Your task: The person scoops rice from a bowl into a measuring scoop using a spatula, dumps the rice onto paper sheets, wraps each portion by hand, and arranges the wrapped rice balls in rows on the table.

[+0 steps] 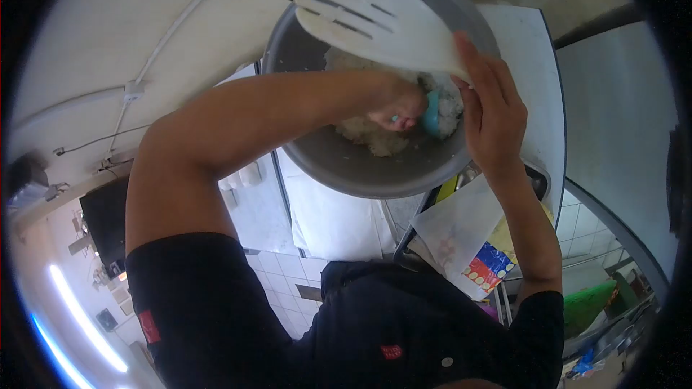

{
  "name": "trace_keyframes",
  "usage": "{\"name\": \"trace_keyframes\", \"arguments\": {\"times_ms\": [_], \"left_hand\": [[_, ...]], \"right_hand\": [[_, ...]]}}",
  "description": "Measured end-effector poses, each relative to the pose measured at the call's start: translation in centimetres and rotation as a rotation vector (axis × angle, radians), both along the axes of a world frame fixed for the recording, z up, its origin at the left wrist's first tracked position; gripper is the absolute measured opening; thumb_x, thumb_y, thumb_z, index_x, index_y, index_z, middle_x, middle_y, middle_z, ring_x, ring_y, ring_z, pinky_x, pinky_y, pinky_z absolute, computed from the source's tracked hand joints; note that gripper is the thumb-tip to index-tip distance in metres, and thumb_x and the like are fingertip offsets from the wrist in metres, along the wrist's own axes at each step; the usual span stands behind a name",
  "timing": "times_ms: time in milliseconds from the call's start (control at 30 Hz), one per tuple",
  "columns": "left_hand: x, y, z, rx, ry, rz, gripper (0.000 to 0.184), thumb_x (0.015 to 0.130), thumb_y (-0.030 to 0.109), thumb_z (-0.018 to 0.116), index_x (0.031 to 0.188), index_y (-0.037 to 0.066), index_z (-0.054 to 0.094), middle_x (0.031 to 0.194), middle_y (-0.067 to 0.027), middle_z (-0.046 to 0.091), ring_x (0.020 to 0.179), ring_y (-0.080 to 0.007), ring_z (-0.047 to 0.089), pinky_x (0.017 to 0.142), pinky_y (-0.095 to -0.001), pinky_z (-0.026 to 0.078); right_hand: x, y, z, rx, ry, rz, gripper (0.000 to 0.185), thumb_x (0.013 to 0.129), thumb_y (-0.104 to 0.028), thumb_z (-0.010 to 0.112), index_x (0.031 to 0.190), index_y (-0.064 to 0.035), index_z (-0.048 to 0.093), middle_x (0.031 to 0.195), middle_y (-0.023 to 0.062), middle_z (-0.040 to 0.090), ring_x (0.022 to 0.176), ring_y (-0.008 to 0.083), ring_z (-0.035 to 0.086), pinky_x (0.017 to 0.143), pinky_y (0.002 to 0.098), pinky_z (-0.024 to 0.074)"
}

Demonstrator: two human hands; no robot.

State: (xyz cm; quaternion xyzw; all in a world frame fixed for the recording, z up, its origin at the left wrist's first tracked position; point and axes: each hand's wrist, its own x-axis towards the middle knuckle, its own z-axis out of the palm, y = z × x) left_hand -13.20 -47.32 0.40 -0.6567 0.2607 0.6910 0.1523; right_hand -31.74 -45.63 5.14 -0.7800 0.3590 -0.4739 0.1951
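A large grey bowl [375, 181] holds a mound of white rice [378, 140]. My left hand [404, 109] reaches down into the bowl, its fingers closed on a teal scoop [432, 114]. White rice lies in and around the scoop's far side; the forearm and hand cover part of the mound. My right hand [496, 112] grips the handle end of a white slotted spatula [382, 21]. The spatula is raised over the bowl, its slotted blade pointing to the upper left. My right fingers hide most of its handle.
The bowl stands on a white surface [533, 86] by the wall. Right of centre, below the bowl, a dark-rimmed tray [407, 245] holds a printed plastic packet [490, 266]. A white socket [133, 91] and cables run along the left wall. Green material [587, 306] sits lower right.
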Motion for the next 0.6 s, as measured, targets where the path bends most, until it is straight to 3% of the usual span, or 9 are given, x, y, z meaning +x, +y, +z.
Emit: {"name": "trace_keyframes", "arguments": {"times_ms": [67, 133, 300, 400, 467, 533, 600], "left_hand": [[-0.3, -0.2, -5.5, -0.063, -0.019, -0.162, 0.02, 0.098, 0.019, 0.051, 0.082, 0.012, 0.062, 0.069, -0.0023, 0.06, 0.056, -0.012, 0.055, 0.045, -0.0228, 0.043], [-0.2, 0.1, -5.6, -0.204, -0.023, -0.436, 0.021, 0.097, 0.02, 0.054, 0.083, 0.009, 0.066, 0.074, -0.0071, 0.063, 0.061, -0.0183, 0.06, 0.05, -0.03, 0.048], [-2.9, 2.8, 0.7, -0.729, -0.045, -1.505, 0.019, 0.085, 0.015, 0.066, 0.087, 0.0, 0.079, 0.099, -0.023, 0.076, 0.089, -0.04, 0.075, 0.076, -0.0496, 0.059], [-1.3, 4.6, 5.4, -0.772, -0.154, -1.056, 0.02, 0.085, 0.014, 0.067, 0.087, -0.003, 0.076, 0.097, -0.027, 0.074, 0.094, -0.0423, 0.073, 0.079, -0.0503, 0.058], [-0.4, 5.0, 11.4, -0.719, -0.162, -1.002, 0.028, 0.093, 0.019, 0.063, 0.102, -0.006, 0.074, 0.102, -0.0299, 0.073, 0.099, -0.0446, 0.072, 0.079, -0.05, 0.057], [3.4, 7.2, 9.4, -0.898, -0.171, -0.777, 0.038, 0.104, 0.029, 0.055, 0.118, -0.004, 0.066, 0.097, -0.0243, 0.073, 0.087, -0.0375, 0.073, 0.07, -0.0457, 0.057], [4.8, 8.4, 13.6, -0.543, -0.044, -0.418, 0.045, 0.11, 0.04, 0.046, 0.123, 0.0, 0.061, 0.084, -0.0112, 0.067, 0.065, -0.0228, 0.064, 0.056, -0.0364, 0.051]], "right_hand": [[0.2, 0.2, 0.2, -0.028, 0.002, -0.01, 0.057, 0.094, -0.002, 0.07, 0.148, -0.0191, 0.06, 0.111, 0.0105, 0.069, 0.092, 0.0262, 0.071, 0.075, 0.037, 0.0599], [0.2, 0.4, 0.1, -0.01, -0.025, -0.006, 0.057, 0.094, 0.0, 0.068, 0.148, -0.0194, 0.06, 0.111, 0.0109, 0.068, 0.091, 0.0265, 0.071, 0.075, 0.0375, 0.0597], [0.3, 0.4, 0.8, 0.042, 0.017, -0.028, 0.061, 0.094, 0.004, 0.065, 0.15, -0.021, 0.058, 0.112, 0.0116, 0.067, 0.091, 0.0283, 0.07, 0.078, 0.0384, 0.0586], [0.1, 0.4, 1.1, 0.091, 0.06, -0.012, 0.064, 0.093, 0.001, 0.068, 0.151, -0.0236, 0.056, 0.11, 0.0121, 0.065, 0.092, 0.0318, 0.066, 0.083, 0.0414, 0.0556], [0.0, 0.5, 1.4, 0.104, 0.112, -0.019, 0.063, 0.093, -0.001, 0.068, 0.151, -0.0243, 0.056, 0.107, 0.0122, 0.064, 0.091, 0.0324, 0.064, 0.083, 0.0422, 0.0542], [-0.4, 0.1, 1.6, 0.091, 0.129, 0.007, 0.061, 0.095, -0.004, 0.066, 0.152, -0.0244, 0.055, 0.104, 0.0121, 0.06, 0.086, 0.0315, 0.06, 0.08, 0.0413, 0.0517], [-1.1, 1.8, 3.5, 0.212, 0.069, 0.014, 0.057, 0.098, -0.007, 0.064, 0.152, -0.0242, 0.055, 0.103, 0.0124, 0.059, 0.086, 0.0309, 0.06, 0.08, 0.0404, 0.051]]}}
